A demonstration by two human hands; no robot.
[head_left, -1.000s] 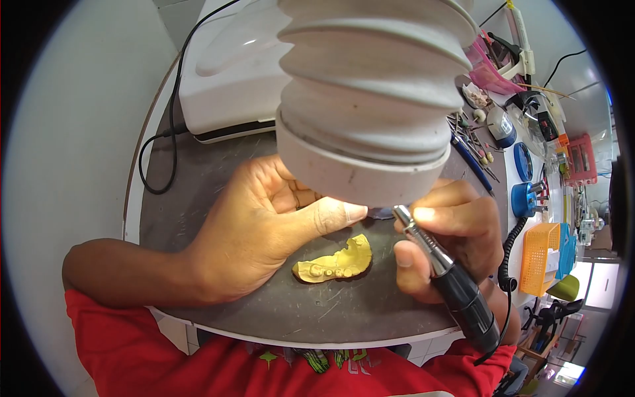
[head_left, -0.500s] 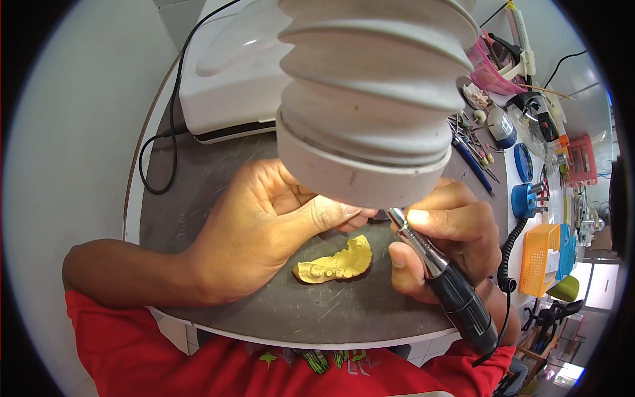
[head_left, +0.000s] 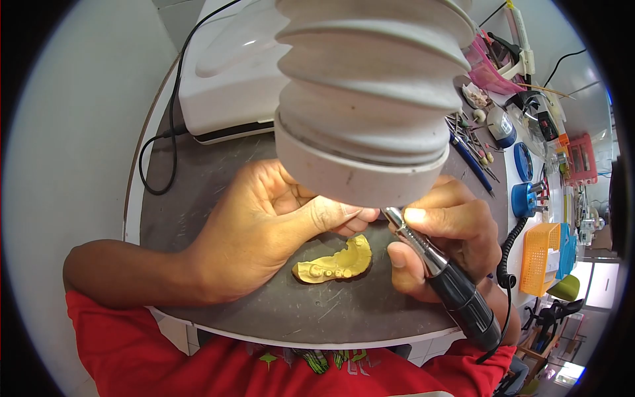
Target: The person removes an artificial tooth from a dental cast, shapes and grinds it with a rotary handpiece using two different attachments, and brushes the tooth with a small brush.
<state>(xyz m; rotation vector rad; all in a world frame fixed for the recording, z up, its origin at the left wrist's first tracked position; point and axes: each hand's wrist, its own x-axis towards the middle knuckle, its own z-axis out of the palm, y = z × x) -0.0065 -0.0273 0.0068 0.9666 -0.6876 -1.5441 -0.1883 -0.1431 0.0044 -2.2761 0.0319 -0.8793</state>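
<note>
My left hand point(head_left: 264, 228) is closed in a pinch under the rim of the white ribbed hose point(head_left: 364, 159); whatever its fingertips hold is hidden. My right hand point(head_left: 456, 231) grips a black and silver handpiece point(head_left: 456, 291) like a pen, its metal tip pointing up and left, close to the left fingertips. On the grey mat point(head_left: 245, 324) just below the hands lies a yellow dental cast point(head_left: 334, 263), curved, with several tooth shapes along its lower edge. Neither hand touches the cast.
A white machine point(head_left: 231, 73) with a black cable stands at the upper left. To the right are scattered burs and tools point(head_left: 473, 149), a blue cylinder point(head_left: 524, 200), an orange basket point(head_left: 539, 258) and a pink container point(head_left: 489, 69). The hose hangs over the middle.
The handpiece tip has moved slightly left, towards my left fingertips. More of my left hand's fingers show beyond the thumb, and the dark piece seen there earlier is now hidden. The cast has stayed put.
</note>
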